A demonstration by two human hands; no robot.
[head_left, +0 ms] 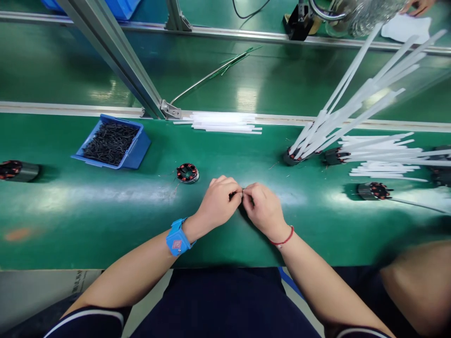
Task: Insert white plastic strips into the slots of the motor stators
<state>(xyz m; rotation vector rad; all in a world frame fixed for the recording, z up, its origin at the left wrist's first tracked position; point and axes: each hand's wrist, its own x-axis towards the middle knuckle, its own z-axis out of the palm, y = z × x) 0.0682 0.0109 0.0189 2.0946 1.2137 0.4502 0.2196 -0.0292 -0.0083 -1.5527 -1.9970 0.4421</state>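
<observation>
At the left of the worktop [88,225] sits a stator [26,172], well apart from everything else. Next comes a blue bin [140,149], heaped with black bits [111,143], near the far edge. A metal post [118,54] rises at that edge just right of the bin. Beyond the edge, a thin rod [207,77] slants away from the post's foot with green strands at its tip. White tubes [225,123] lie along the far edge, and a copper-wound ring [188,173] sits between them and the left hand [222,199].

The left hand and right hand [262,206] meet mid-worktop. Each grip is pinched at the fingertips on a small dark piece [243,193], mostly hidden and too small to identify.

Right of them, a tube-filled stator [292,158] sends long tubes slanting over the far edge. Behind and beside it, more tubes [385,169] crowd the far right, with another stator [369,191] nearer. A co-worker's arm [419,281] fills the near right corner.

The forearms cross the near edge. Left of them, the worktop is bare from that edge up to the bin; right of the right hand, a narrower bare stretch ends at the co-worker's arm.
</observation>
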